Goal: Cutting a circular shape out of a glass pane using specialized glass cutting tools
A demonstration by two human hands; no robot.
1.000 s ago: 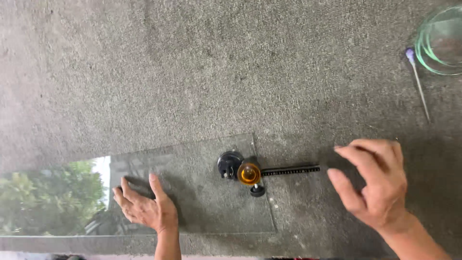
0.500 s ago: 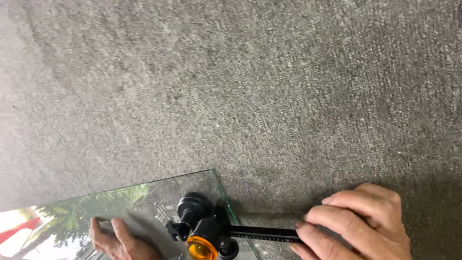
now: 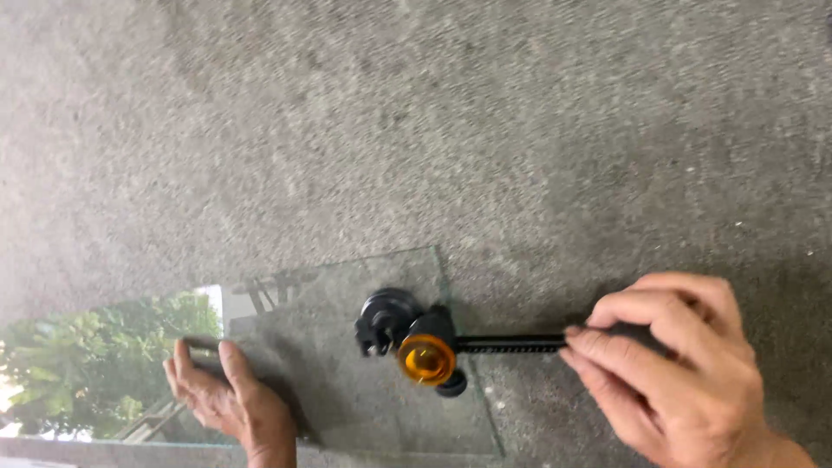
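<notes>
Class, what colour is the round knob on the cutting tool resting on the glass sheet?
Orange, on the knob of the black tool; head view.

The right hand (image 3: 685,373), open a second ago, now grips the cutter's black bar (image 3: 511,344)

Glass sheet (image 3: 347,381) flat on the felt table (image 3: 433,130), cutter (image 3: 416,342) on its right edge, your left hand (image 3: 230,399) on the glass, your right hand (image 3: 685,373) on the cutter's bar (image 3: 511,344), right of the sheet.

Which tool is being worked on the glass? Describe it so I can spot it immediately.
On the grey felt-covered table, find the glass sheet at the lower left. The cutting tool sits on its right part: black suction base, orange knob, and a black toothed bar running to the right hand.
</notes>
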